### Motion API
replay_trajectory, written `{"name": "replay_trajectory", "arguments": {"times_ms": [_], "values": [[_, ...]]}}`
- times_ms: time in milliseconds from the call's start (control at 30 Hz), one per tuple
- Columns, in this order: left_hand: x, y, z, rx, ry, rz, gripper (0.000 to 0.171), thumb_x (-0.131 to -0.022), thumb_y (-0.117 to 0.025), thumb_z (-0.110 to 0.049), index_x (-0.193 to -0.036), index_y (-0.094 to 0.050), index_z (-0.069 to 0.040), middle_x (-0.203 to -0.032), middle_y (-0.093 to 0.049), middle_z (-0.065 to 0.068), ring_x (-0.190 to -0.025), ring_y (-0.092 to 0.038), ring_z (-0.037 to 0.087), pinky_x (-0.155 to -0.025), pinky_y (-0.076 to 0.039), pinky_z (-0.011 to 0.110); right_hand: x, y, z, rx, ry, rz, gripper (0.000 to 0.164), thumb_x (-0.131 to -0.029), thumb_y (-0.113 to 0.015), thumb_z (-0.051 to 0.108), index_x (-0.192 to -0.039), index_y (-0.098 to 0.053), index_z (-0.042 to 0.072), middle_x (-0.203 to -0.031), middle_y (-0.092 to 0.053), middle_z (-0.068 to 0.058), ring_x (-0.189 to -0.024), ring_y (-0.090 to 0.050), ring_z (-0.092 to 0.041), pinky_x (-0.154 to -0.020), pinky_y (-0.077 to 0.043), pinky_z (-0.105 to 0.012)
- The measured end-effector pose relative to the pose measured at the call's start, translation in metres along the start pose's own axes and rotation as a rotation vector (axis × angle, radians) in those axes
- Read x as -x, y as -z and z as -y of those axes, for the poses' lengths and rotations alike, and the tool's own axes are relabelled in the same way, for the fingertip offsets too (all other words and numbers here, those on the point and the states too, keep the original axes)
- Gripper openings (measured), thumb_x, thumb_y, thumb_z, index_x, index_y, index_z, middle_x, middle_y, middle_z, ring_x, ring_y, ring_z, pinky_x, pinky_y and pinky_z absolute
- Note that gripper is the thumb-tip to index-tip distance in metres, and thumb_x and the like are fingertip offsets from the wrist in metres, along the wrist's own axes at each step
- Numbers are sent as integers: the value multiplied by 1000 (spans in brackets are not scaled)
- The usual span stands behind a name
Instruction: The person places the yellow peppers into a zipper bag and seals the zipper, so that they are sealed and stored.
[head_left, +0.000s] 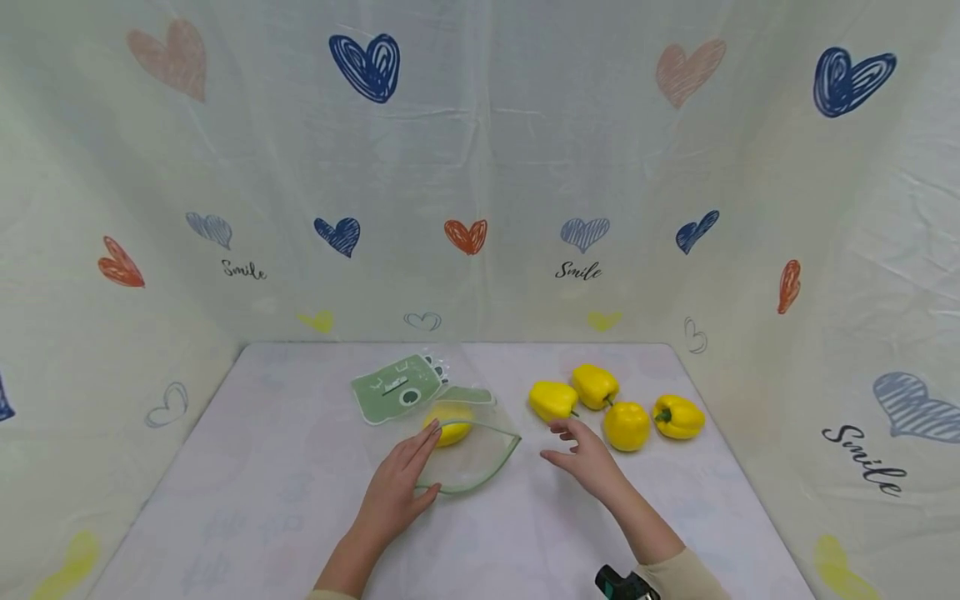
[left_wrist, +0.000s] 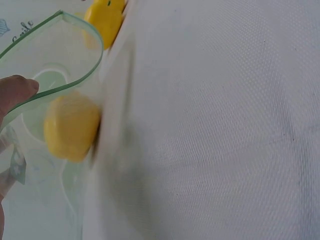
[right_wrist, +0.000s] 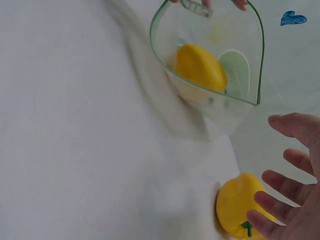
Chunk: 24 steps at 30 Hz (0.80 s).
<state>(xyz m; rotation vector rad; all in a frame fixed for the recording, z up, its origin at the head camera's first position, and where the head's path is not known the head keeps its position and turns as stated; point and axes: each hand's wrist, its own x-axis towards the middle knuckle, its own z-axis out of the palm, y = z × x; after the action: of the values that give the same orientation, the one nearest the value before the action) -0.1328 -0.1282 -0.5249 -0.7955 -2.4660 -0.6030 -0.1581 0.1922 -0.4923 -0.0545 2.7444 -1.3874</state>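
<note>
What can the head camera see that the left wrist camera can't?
Only the head view shows the right hand open by four yellow peppers and the heart-patterned cloth walls. Only the left wrist view shows the white table cloth's weave close up. Both show the clear bag held open by the left hand, one pepper inside.

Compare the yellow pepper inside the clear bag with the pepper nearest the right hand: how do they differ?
The bagged pepper lies inside the clear bag, whose green-edged mouth the left hand holds open; the nearest loose pepper lies bare on the table. The bagged one looks dulled through the plastic, its stem hidden; the loose one shows a green stem. The loose one sits by three more peppers, just ahead of the open right hand. Both are yellow and similar in size.
</note>
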Motion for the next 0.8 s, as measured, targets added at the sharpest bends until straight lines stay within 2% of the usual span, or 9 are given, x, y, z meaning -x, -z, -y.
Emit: {"name": "replay_trajectory", "arguments": {"times_ms": [467,667,800], "values": [[1,3,-2,34,11,-12,95,-63,-91,-12,-145,-44,-7,-153,-39,1,-122,-50,23,-101,-45,38,-26,14,-12,37,-50,-42,51,-85,-75,14,-129,-54,-1,-130,-54,-18,-118,-49,-36,-98,-44,-53],[2,3,-2,36,8,-16,94,-63,-91,-12,-144,-45,-6,-153,-38,1,-122,-50,23,-102,-44,38,-34,17,-9,120,-17,-90,51,-83,-77,12,-127,-55,-3,-131,-49,-23,-119,-47,-41,-99,-42,-55],[2,3,-3,31,12,-12,94,-63,-90,-12,-145,-45,-6,-153,-38,1,-122,-50,23,-102,-44,37,-40,15,-10,171,-29,-109,52,-82,-79,14,-126,-57,-1,-133,-46,-24,-124,-44,-40,-103,-39,-55]]}}
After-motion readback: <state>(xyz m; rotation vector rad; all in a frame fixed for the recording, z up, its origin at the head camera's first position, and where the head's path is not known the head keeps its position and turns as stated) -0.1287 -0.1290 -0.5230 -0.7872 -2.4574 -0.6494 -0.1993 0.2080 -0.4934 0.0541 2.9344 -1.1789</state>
